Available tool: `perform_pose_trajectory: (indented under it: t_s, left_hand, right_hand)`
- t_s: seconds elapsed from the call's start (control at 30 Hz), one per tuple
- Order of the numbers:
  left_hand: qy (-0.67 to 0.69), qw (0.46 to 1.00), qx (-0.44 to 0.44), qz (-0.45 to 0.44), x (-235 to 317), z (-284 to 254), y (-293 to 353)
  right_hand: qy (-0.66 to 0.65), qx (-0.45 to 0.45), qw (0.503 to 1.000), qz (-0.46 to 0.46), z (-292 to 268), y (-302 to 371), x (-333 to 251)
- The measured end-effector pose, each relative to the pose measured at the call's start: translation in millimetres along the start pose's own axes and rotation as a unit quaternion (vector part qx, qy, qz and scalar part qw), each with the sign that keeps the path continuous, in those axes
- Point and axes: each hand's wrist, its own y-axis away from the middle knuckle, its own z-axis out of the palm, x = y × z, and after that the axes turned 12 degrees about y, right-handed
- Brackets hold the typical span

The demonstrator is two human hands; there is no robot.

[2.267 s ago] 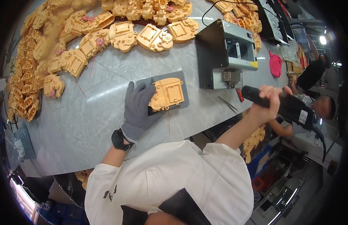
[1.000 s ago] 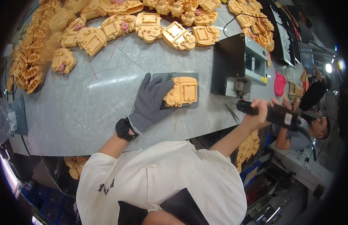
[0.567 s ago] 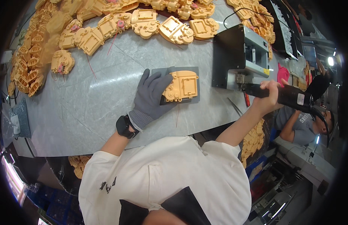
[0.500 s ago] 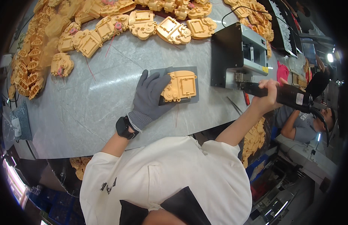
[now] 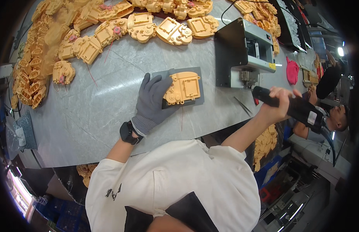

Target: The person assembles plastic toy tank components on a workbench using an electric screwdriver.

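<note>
As my left hand (image 5: 151, 101) clasps a yellow housing (image 5: 183, 88), my right hand (image 5: 279, 104) grips a black handheld tool (image 5: 303, 111).
Hands well apart; the grey plate (image 5: 200, 101) beneath likely steadies the housing.

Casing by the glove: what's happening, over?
Left hand touching casing. Right hand gripping black tool, apart from casing. Tweezers lying on table between casing and tool.
</note>
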Motion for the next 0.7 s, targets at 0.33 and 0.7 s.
perform_pose_trajectory:
  t_s: [0.33, 0.7]
  left_hand:
    - [-0.004, 1.0, -0.014, -0.019, -1, 0, 1]
    - [-0.014, 1.0, 0.001, -0.006, 5, -1, -4]
  right_hand:
    - [-0.01, 0.038, 0.999, 0.03, 1, -10, 11]
    - [-0.031, 0.008, 0.999, 0.029, -10, -12, 20]
